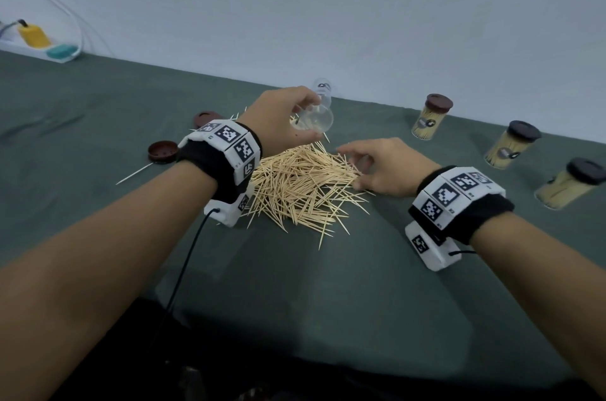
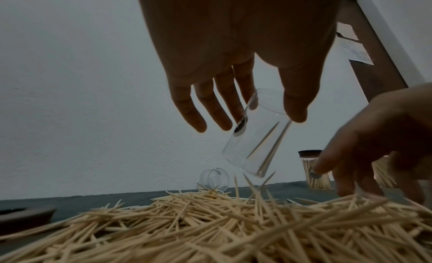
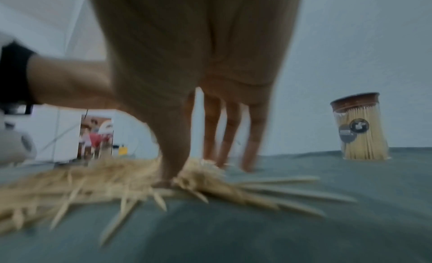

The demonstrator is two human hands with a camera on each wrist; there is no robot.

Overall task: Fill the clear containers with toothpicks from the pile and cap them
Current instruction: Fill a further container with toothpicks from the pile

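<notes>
Two bare arms are reaching out from me in the head view, over the dark green cloth table [image 1: 98, 112]. My left hand [image 1: 278, 115] is holding a clear round plastic container [image 1: 314, 120] up over the pile of pale wooden toothpicks [image 1: 301, 184], pinching it with thumb and fingers. My right hand [image 1: 377, 167] is sitting on the right edge of the pile, with loose, bent fingers touching the sticks. Another clear empty container [image 1: 323, 89] is lying near the wall behind my left hand. Two dark brown round caps [image 1: 163, 151] are lying to the left of the pile. Three full capped containers of toothpicks [image 1: 431, 121] are standing well apart on the right.

Toothpicks [image 2: 210, 230] are filling the bottom of the left wrist view. Above them my left hand [image 2: 233, 54] is gripping the clear container [image 2: 257, 137] between thumb and fingers. It is tilting, and a few sticks are sitting inside it. My right hand [image 2: 378, 141] is reaching in from the right with spread fingers.

Blur is spoiling the right wrist view. My right hand [image 3: 198, 72] is pointing down with nearly straight fingers [image 3: 250, 156] touching the pile [image 3: 93, 183] and the cloth. I am not seeing it grip any sticks. One full capped container [image 3: 362, 130] is standing upright on the right.
</notes>
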